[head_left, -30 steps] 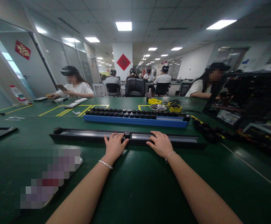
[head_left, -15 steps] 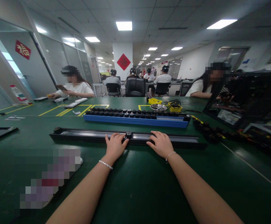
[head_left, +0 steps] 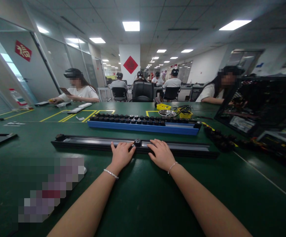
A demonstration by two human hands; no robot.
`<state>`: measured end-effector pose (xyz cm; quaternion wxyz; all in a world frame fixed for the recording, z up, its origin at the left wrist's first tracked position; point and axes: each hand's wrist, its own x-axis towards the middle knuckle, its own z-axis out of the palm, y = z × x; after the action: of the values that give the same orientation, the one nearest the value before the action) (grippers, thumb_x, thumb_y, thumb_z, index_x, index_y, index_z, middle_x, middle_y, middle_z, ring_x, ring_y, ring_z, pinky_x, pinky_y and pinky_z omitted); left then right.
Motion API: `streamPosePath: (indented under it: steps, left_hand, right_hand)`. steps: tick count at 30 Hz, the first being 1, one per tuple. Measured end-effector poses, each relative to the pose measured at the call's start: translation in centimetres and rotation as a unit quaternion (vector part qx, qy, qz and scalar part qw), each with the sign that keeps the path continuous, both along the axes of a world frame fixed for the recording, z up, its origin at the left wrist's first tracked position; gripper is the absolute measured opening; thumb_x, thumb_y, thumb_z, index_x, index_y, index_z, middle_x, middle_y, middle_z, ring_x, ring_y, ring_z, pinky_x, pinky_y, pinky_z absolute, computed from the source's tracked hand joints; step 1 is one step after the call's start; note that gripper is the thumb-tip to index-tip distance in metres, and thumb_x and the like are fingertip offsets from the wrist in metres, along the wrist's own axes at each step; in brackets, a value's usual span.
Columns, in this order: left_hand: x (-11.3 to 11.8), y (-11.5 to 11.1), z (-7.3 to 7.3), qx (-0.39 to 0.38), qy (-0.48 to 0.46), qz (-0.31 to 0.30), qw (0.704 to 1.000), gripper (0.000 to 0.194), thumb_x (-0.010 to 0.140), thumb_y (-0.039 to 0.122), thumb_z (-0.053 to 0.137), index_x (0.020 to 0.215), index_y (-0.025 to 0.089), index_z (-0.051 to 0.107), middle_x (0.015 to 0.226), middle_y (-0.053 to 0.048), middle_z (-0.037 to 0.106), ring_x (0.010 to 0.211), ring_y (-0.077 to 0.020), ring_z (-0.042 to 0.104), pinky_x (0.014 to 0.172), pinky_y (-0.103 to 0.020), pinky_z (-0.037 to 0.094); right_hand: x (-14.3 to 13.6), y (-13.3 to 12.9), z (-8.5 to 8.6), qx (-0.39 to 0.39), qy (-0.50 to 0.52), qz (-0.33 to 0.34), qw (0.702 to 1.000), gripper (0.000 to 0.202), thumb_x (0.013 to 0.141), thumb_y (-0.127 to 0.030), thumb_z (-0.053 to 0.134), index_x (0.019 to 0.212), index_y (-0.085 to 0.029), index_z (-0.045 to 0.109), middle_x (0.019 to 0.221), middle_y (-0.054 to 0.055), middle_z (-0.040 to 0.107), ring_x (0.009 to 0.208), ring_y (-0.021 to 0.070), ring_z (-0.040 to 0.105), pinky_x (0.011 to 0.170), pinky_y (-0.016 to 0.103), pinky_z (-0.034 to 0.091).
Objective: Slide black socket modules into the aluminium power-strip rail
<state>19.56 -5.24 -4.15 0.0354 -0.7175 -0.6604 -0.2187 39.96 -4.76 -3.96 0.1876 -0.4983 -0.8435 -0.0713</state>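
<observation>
A long black channel (head_left: pixel 189 150) with a shiny inner strip lies across the green table. Near its middle sits a small black part (head_left: pixel 137 143); another black part (head_left: pixel 59 137) is at its left end. My left hand (head_left: pixel 121 154) rests on the channel's near edge just left of the middle part, fingers apart. On the right of that part, my right hand (head_left: pixel 161 153) lies over the channel with its fingers spread. Behind is a blue channel (head_left: pixel 143 127) lined with several black parts (head_left: pixel 133 119).
Yellow bins (head_left: pixel 163 107) and a metal dish (head_left: pixel 167 113) stand farther back. An open black case (head_left: pixel 261 102) and a pile of black parts (head_left: pixel 219 140) are at the right. A blurred flat object (head_left: pixel 53 191) lies front left. People sit beyond the table.
My right hand has moved left along the channel, closer to the middle black part. That part sits slightly farther right. My left hand has barely moved.
</observation>
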Motion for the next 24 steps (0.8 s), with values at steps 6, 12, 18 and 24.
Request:
streamPosePath:
  steps: [6, 12, 18, 24]
  left_hand:
    - [0.3, -0.1, 0.4, -0.015, 0.012, 0.002, 1.0, 0.036, 0.087, 0.045, 0.038, 0.116, 0.035, 0.058, 0.104, -0.004, 0.066, 0.106, -0.0252, 0.052, 0.102, -0.064, 0.007]
    - [0.3, -0.1, 0.5, -0.006, 0.019, -0.002, 1.0, 0.036, 0.087, 0.045, 0.039, 0.115, 0.036, 0.058, 0.099, -0.004, 0.066, 0.103, -0.0257, 0.053, 0.1, -0.066, 0.008]
    - [0.2, 0.1, 0.3, 0.001, 0.021, -0.007, 1.0, 0.036, 0.087, 0.045, 0.038, 0.116, 0.037, 0.058, 0.097, -0.004, 0.065, 0.102, -0.0257, 0.054, 0.099, -0.067, 0.008]
    - [0.2, 0.0, 0.3, -0.002, 0.021, -0.006, 1.0, 0.037, 0.087, 0.047, 0.037, 0.117, 0.037, 0.057, 0.098, -0.004, 0.065, 0.102, -0.0254, 0.053, 0.1, -0.066, 0.007]
  right_hand:
    - [-1.0, -0.6, 0.2, -0.024, -0.014, 0.007, 1.0, 0.047, 0.082, -0.033, 0.046, 0.129, -0.03, 0.045, 0.136, 0.004, 0.045, 0.128, 0.0233, 0.031, 0.104, 0.047, 0.02]
    - [-1.2, -0.6, 0.0, -0.032, -0.024, 0.003, 0.999, 0.049, 0.082, -0.033, 0.045, 0.131, -0.033, 0.042, 0.135, 0.003, 0.047, 0.129, 0.024, 0.03, 0.105, 0.051, 0.015]
    - [-1.2, -0.6, 0.0, -0.028, -0.023, 0.002, 0.999, 0.047, 0.082, -0.029, 0.045, 0.129, -0.033, 0.043, 0.133, 0.002, 0.048, 0.128, 0.0235, 0.031, 0.104, 0.053, 0.016]
    - [-1.2, -0.6, 0.2, -0.037, -0.043, 0.004, 0.998, 0.048, 0.083, -0.026, 0.042, 0.13, -0.033, 0.042, 0.133, 0.004, 0.048, 0.129, 0.0233, 0.03, 0.104, 0.052, 0.016]
